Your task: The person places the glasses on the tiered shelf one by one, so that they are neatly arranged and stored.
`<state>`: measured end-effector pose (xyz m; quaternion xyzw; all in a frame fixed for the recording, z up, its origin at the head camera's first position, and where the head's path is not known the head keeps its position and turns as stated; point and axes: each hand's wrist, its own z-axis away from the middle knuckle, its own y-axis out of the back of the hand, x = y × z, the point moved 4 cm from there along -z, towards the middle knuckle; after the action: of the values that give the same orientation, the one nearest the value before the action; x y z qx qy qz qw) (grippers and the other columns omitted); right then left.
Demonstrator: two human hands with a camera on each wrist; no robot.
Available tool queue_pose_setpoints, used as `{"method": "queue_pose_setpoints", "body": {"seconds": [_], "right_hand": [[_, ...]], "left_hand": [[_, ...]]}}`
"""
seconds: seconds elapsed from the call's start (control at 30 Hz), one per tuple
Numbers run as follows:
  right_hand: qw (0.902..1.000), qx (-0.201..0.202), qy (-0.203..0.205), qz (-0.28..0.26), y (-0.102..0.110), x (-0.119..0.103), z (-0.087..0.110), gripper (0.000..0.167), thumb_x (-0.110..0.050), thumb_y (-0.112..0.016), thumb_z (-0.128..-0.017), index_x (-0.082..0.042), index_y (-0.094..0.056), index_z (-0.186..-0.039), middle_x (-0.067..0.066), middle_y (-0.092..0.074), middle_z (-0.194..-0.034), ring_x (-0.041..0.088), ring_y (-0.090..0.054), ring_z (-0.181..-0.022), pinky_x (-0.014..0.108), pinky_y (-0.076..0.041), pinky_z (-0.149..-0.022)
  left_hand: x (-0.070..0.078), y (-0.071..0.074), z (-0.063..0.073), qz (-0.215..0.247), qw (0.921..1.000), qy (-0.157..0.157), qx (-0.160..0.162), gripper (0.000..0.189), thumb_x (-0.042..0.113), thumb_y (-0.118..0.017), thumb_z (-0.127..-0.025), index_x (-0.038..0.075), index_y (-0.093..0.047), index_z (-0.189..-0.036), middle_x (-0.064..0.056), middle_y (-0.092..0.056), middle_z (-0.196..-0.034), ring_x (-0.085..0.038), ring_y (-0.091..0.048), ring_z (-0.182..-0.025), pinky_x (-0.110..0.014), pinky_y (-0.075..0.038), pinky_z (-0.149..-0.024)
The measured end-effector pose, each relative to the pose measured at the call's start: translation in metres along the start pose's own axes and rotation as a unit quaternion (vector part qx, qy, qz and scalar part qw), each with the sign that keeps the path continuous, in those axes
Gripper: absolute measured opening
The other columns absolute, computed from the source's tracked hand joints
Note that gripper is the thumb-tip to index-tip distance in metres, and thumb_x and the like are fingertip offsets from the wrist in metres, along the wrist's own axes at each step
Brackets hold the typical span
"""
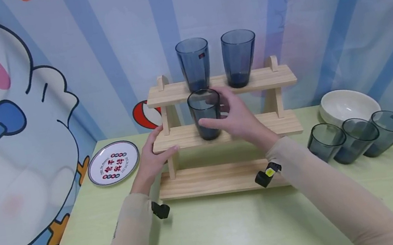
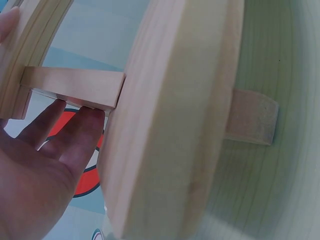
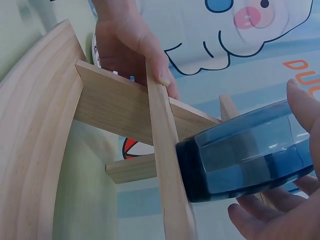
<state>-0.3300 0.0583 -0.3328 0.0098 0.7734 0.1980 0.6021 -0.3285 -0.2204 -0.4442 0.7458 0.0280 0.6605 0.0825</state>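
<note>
A three-tier wooden rack (image 1: 224,178) stands on the table. My right hand (image 1: 239,118) holds a blue-grey drinking glass (image 1: 206,114), thumb in front and fingers round the far side. In the right wrist view the base of this glass (image 3: 240,155) meets the middle board (image 3: 167,165). At the rack's left end my left hand (image 1: 151,159) grips the middle tier. Its fingers touch the upright (image 2: 75,85) in the left wrist view, while the right wrist view shows its thumb on the board's end. Two similar glasses, left (image 1: 194,65) and right (image 1: 240,58), stand on the top board.
On the right of the table are three more glasses (image 1: 326,141), close together, two of them tilted. Behind them sits a white bowl (image 1: 348,105). A round plate (image 1: 113,163) with red lettering lies left of the rack. A cartoon-printed curtain (image 1: 112,46) hangs behind.
</note>
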Motion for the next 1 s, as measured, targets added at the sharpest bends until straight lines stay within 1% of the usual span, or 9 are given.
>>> {"method": "queue_pose_setpoints", "body": {"seconds": [0.2,0.4,0.5,0.63,0.83,0.93,1.0], "right_hand": [[0.9998,-0.010,-0.005,-0.015,0.006,0.004,0.007,0.094,-0.036,-0.087,-0.088,-0.024,-0.032,-0.164,0.004,-0.043,-0.160,0.028,-0.048,-0.143,0.051,-0.041,-0.118],[0.9995,-0.021,-0.003,-0.022,0.018,0.008,0.022,0.088,-0.033,-0.086,-0.090,-0.026,-0.036,-0.161,0.007,-0.049,-0.158,0.029,-0.049,-0.143,0.052,-0.038,-0.120],[0.9997,-0.015,-0.006,-0.015,0.026,0.012,0.032,0.087,-0.031,-0.086,-0.090,-0.026,-0.038,-0.161,0.005,-0.052,-0.155,0.028,-0.051,-0.142,0.052,-0.039,-0.119],[0.9999,-0.009,-0.008,-0.011,0.037,0.019,0.045,0.085,-0.031,-0.087,-0.089,-0.024,-0.040,-0.160,0.003,-0.054,-0.153,0.027,-0.052,-0.141,0.052,-0.040,-0.119],[0.9998,-0.012,0.014,0.013,0.054,0.025,0.066,0.083,-0.028,-0.086,-0.090,-0.021,-0.042,-0.159,0.006,-0.055,-0.153,0.030,-0.052,-0.142,0.050,-0.041,-0.118],[0.9994,-0.003,0.024,0.026,0.065,0.025,0.078,0.081,-0.025,-0.086,-0.090,-0.021,-0.043,-0.158,0.005,-0.056,-0.153,0.030,-0.053,-0.142,0.048,-0.042,-0.117],[0.9991,0.003,0.030,0.030,0.074,0.025,0.087,0.079,-0.022,-0.086,-0.091,-0.021,-0.044,-0.158,0.006,-0.056,-0.153,0.030,-0.053,-0.142,0.044,-0.043,-0.117]], "left_hand": [[-0.001,0.002,0.000,-0.002,1.0000,0.005,0.000,0.081,0.023,-0.083,-0.092,0.037,-0.041,-0.160,-0.006,-0.046,-0.158,-0.030,-0.051,-0.133,-0.052,-0.046,-0.112],[0.000,0.003,-0.001,-0.004,1.0000,0.007,0.006,0.081,0.024,-0.083,-0.092,0.038,-0.042,-0.160,-0.005,-0.045,-0.158,-0.030,-0.051,-0.133,-0.052,-0.044,-0.113],[-0.001,0.002,-0.001,-0.001,1.0000,0.004,0.000,0.081,0.022,-0.082,-0.092,0.036,-0.041,-0.160,-0.006,-0.045,-0.158,-0.030,-0.051,-0.133,-0.052,-0.045,-0.113],[-0.001,0.000,-0.001,-0.010,0.9999,0.006,0.000,0.081,0.024,-0.082,-0.092,0.037,-0.040,-0.161,-0.005,-0.044,-0.159,-0.029,-0.050,-0.134,-0.052,-0.044,-0.113],[-0.003,0.001,-0.001,-0.016,0.9998,0.012,0.002,0.082,0.025,-0.083,-0.092,0.037,-0.040,-0.161,-0.006,-0.044,-0.159,-0.031,-0.049,-0.135,-0.054,-0.043,-0.114],[-0.002,0.002,-0.001,-0.015,0.9998,0.014,0.000,0.081,0.026,-0.083,-0.092,0.037,-0.040,-0.161,-0.006,-0.043,-0.160,-0.032,-0.049,-0.135,-0.054,-0.044,-0.114],[-0.002,0.002,0.000,-0.015,0.9998,0.014,-0.001,0.081,0.026,-0.083,-0.092,0.037,-0.040,-0.161,-0.006,-0.043,-0.159,-0.032,-0.049,-0.135,-0.054,-0.044,-0.113]]}}
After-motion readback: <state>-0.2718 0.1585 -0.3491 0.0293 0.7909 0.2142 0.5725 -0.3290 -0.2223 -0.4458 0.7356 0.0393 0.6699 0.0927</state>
